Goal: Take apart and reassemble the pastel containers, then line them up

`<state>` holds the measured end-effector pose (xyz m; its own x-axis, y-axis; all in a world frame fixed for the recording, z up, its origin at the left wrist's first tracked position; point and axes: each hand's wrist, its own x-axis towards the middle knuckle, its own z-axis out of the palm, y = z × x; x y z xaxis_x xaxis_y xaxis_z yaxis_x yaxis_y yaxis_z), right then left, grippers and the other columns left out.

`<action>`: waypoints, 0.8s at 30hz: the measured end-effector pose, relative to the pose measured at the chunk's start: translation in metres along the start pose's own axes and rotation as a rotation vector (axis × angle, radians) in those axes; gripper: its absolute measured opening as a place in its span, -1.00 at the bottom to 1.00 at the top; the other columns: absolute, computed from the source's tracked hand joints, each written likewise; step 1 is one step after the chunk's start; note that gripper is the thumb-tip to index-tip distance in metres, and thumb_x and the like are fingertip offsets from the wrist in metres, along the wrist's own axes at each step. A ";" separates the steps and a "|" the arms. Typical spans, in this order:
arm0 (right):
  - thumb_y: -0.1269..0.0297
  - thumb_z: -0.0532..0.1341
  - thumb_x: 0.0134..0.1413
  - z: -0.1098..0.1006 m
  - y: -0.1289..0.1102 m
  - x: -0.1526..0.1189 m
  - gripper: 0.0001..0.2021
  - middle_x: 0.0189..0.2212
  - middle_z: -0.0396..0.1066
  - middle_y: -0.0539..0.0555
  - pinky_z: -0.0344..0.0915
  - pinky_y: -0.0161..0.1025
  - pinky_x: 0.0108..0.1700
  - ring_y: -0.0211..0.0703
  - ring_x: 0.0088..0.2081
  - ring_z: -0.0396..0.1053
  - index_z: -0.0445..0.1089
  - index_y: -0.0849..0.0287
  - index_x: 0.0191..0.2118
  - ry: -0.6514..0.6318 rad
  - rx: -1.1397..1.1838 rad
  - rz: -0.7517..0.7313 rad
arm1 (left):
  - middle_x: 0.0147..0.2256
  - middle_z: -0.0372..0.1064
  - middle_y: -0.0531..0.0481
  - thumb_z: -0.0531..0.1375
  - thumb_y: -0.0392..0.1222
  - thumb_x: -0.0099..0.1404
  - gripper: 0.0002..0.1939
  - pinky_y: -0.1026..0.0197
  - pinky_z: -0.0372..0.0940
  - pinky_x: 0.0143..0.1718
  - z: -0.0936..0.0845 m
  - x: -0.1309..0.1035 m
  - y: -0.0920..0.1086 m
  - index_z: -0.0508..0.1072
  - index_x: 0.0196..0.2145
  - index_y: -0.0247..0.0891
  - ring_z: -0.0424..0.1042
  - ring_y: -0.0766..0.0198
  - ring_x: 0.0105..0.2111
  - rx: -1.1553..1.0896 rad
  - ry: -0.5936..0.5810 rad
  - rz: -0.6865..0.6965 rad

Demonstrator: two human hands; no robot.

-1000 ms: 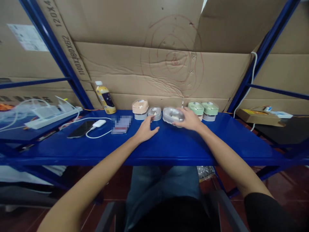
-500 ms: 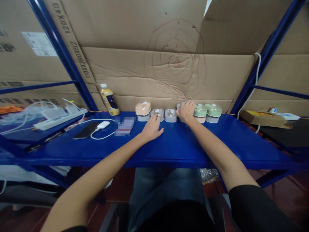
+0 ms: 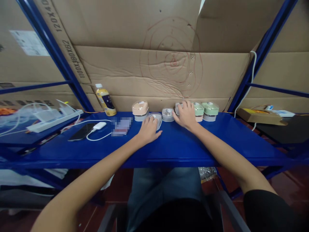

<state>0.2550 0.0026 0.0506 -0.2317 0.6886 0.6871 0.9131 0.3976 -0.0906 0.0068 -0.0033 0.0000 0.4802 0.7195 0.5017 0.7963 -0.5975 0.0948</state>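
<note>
My left hand [image 3: 148,130] grips a small grey container with a clear lid [image 3: 157,118], its fingers over the top. This container stands a little nearer to me than the others. With my right hand [image 3: 187,115] I hold another grey clear-lidded container [image 3: 177,108], mostly hidden behind my fingers and seemingly tilted. Between my hands sits a third grey container [image 3: 168,114], untouched. Left of them is a stack with a peach top container [image 3: 140,108]. Beside my right hand stand two stacks with green tops, a nearer green container [image 3: 198,109] and an outer green container [image 3: 210,108].
The blue table [image 3: 173,145] backs onto a cardboard wall [image 3: 108,71]. At left are a yellow bottle [image 3: 106,101], a black phone [image 3: 83,132], a white charger with cable [image 3: 99,125], a blurred-out flat item [image 3: 122,126] and a power strip [image 3: 55,120]. An open cardboard box [image 3: 260,116] lies right.
My left hand has drawn its grey container out of the row toward me. The container in my right hand has shifted and looks tilted. The camera view has turned slightly.
</note>
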 end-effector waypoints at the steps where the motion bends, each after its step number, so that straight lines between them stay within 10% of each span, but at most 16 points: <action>1: -0.11 0.14 0.35 -0.006 -0.004 -0.009 -0.43 0.25 0.32 0.46 0.07 0.35 0.37 0.45 0.36 0.14 0.45 0.28 0.19 -0.056 0.078 -0.084 | 0.19 0.34 -0.39 0.31 0.01 0.30 -0.49 -0.36 0.17 0.30 -0.006 -0.012 0.005 0.35 0.11 -0.27 0.26 -0.37 0.27 -0.016 0.012 0.024; 5: -0.34 0.37 0.04 -0.013 -0.017 -0.033 -0.09 0.44 0.15 0.31 0.15 0.22 0.42 0.33 0.44 0.13 0.30 0.11 0.39 -0.298 0.346 -0.376 | 0.15 0.37 -0.29 0.30 -0.02 0.35 -0.56 -0.25 0.29 0.26 -0.026 -0.042 0.019 0.34 0.11 -0.18 0.35 -0.22 0.22 -0.184 0.027 0.134; 10: -0.36 0.42 -0.05 -0.004 -0.020 -0.040 0.05 0.34 0.33 0.31 0.32 0.16 0.33 0.31 0.32 0.34 0.21 0.11 0.46 -0.516 0.423 -0.337 | 0.28 0.26 -0.30 0.42 0.06 0.22 -0.32 -0.22 0.24 0.36 -0.024 -0.038 0.017 0.29 0.18 -0.17 0.29 -0.17 0.33 -0.459 0.000 0.146; 18: -0.21 0.41 0.08 -0.017 0.012 -0.032 -0.24 0.22 0.47 0.20 0.40 0.15 0.24 0.19 0.16 0.47 0.37 0.07 0.30 -0.457 0.617 -0.150 | 0.20 0.41 -0.27 0.46 0.10 0.16 0.05 -0.26 0.32 0.30 -0.009 -0.029 0.005 0.06 0.45 -0.15 0.45 -0.17 0.21 -0.644 -0.141 0.021; 24: -0.18 0.27 0.26 -0.029 0.052 -0.022 -0.41 0.04 0.55 0.16 0.42 0.17 0.16 0.16 0.03 0.51 0.37 0.07 0.25 -0.249 0.618 0.165 | 0.32 0.19 -0.22 0.26 0.08 0.40 -0.51 -0.15 0.21 0.40 -0.018 -0.035 0.005 0.53 0.20 -0.13 0.28 -0.14 0.34 -0.419 -0.151 0.159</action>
<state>0.3175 -0.0097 0.0513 -0.2436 0.8594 0.4496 0.6013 0.4976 -0.6252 -0.0123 -0.0379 -0.0014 0.6571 0.6321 0.4107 0.5063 -0.7738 0.3807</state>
